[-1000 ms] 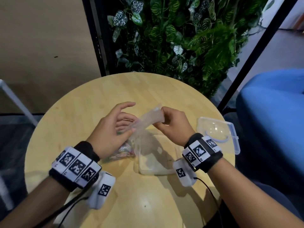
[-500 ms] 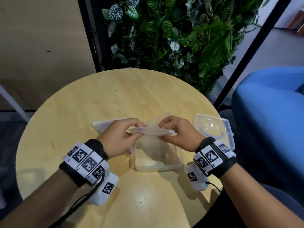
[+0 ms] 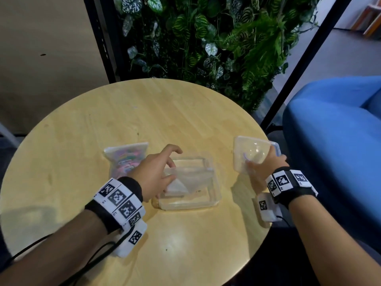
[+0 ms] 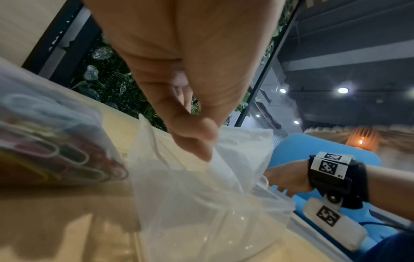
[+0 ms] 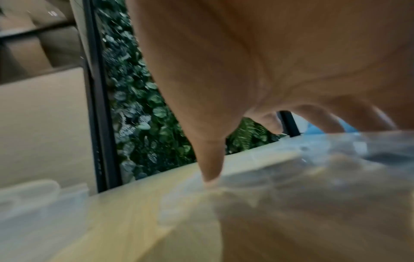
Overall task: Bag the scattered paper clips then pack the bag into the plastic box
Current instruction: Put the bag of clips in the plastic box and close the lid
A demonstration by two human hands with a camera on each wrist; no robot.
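A zip bag of coloured paper clips (image 3: 123,159) (image 4: 56,150) lies flat on the round wooden table (image 3: 144,112), just left of the clear plastic box (image 3: 214,195). A folded, empty-looking clear bag (image 3: 191,180) (image 4: 201,203) sits inside the box. My left hand (image 3: 172,172) (image 4: 201,152) reaches into the box and pinches that clear bag between thumb and fingers. My right hand (image 3: 259,162) grips the box's clear lid (image 3: 251,155) (image 5: 313,168) at the table's right edge and holds it tilted up, with the thumb (image 5: 210,170) on its near side.
A blue armchair (image 3: 329,131) stands close to the table's right side. Behind the table are a wall of green plants (image 3: 206,38) and a black post (image 3: 299,65). Cables hang from both wrist cameras near the table's front edge.
Both hands held the clear bag over the box before. Now it is down in the box under my left hand. My right hand has let go, moved right and tilted up the lid.
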